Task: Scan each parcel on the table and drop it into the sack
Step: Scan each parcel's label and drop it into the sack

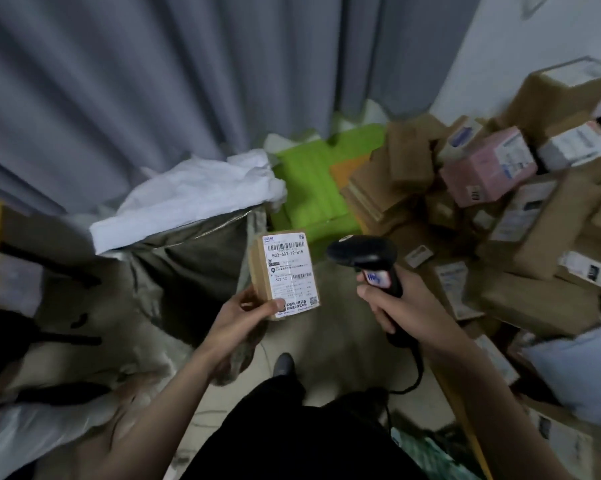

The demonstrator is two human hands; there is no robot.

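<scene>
Left hand: our left hand [247,311] holds a small brown parcel [285,275] upright by its lower corner, thumb pressed on the white label [289,271], fingers behind.
Right hand: our right hand [392,306] is wrapped round the handle of a black scanner [363,258], its head turned toward the parcel's label; a cord trails down from the handle.
Parcel's place: it hangs in the air between us and the sack [184,244], just beside the sack's right rim, well off the bench [465,410].
Sack: its mouth gapes open at our left, white lining folded over the far rim, the inside dark.
Bench: at our right, heaped with brown boxes [534,237] and a pink box [488,166], still waiting; the pile reaches the near edge.
Step, as we judge it: we are scanning this parcel; the drop is not yet made.
Risk one: our thumb sits on the label's bottom edge, so a slip upward could cover a barcode and spoil the read.
Risk two: the scanner aims from the side, and a slanted beam may miss the code.
Risk three: the parcel sits near the sack's rim rather than over the mouth, so a careless release could send it to the floor [327,375].
Risk four: the cord could snag the crowded bench edge.
</scene>
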